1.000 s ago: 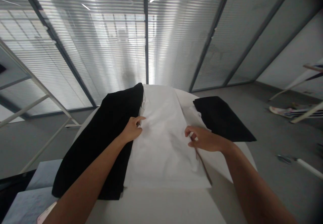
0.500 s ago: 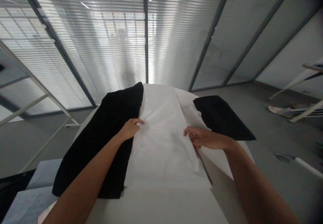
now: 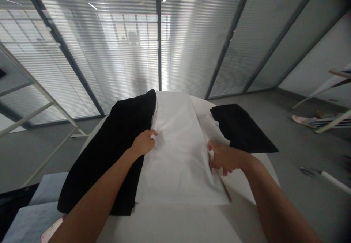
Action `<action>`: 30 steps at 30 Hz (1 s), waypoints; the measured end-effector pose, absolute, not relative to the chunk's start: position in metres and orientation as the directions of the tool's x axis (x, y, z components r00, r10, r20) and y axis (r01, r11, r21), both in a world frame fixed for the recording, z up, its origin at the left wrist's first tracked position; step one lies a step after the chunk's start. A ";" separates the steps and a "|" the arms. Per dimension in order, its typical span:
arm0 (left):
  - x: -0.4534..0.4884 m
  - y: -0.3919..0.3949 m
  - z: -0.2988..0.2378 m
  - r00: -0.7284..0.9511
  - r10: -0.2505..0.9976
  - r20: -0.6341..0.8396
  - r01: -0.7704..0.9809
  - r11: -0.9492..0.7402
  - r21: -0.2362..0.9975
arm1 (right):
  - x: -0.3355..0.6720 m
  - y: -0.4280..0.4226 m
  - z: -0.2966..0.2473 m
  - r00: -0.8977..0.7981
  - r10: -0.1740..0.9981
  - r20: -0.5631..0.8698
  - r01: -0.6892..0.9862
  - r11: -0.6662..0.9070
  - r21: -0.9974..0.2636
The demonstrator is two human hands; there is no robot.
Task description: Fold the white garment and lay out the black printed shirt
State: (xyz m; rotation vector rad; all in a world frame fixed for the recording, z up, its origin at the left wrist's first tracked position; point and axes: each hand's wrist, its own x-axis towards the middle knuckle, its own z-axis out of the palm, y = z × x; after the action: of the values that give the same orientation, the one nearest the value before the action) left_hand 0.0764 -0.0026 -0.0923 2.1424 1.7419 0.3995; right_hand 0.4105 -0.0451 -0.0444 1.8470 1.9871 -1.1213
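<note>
A white garment (image 3: 178, 151) lies flat along the middle of a white table (image 3: 175, 224). My left hand (image 3: 144, 143) pinches the garment's left edge, fingers closed on the cloth. My right hand (image 3: 222, 157) grips its right edge, fingers curled round a fold. A large black garment (image 3: 109, 151) lies to the left, partly under my left forearm. A smaller folded black cloth (image 3: 241, 128) rests to the right, just beyond my right hand.
Glass walls with blinds (image 3: 159, 34) stand behind the table. A white metal frame (image 3: 41, 100) rises at the left. A pale blue surface (image 3: 30, 217) adjoins the table's near left. On the grey floor at right lie white poles (image 3: 331, 182) and a sandal (image 3: 301, 120).
Both hands have closed on the white garment's edges: the left went from resting fingers to a pinch, and the right turned downward and curled round the right edge.
</note>
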 end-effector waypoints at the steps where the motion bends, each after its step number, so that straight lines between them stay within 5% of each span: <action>1: 0.076 -0.003 -0.092 0.206 0.979 -0.002 0.881 -0.184 0.436 | 0.410 -0.046 -0.044 -0.173 0.763 -0.622 0.931 -0.079 -0.355; 8: 0.075 -0.003 -0.088 0.197 0.980 -0.027 0.882 -0.165 0.441 | 0.417 -0.040 -0.044 -0.407 0.637 -0.655 0.892 0.121 -0.436; 16: 0.072 -0.004 -0.081 0.196 0.976 -0.099 0.884 -0.132 0.448 | 0.422 -0.044 -0.033 -0.331 0.598 -0.730 0.937 0.117 -0.329; 23: 0.074 -0.008 -0.074 0.191 0.968 -0.164 0.926 -0.122 0.358 | 0.417 -0.033 -0.042 -0.302 0.786 -0.540 0.943 0.161 -0.292; 30: 0.066 -0.005 -0.073 0.272 0.942 -0.194 0.852 -0.143 0.503 | 0.434 -0.032 -0.052 -0.407 0.608 -0.682 0.899 0.136 -0.415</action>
State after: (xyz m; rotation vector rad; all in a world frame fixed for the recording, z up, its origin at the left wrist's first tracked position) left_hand 0.0659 -0.0055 -0.0731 2.0259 1.6109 0.2265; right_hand 0.4335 -0.0316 -0.0518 1.4556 2.0715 -1.1562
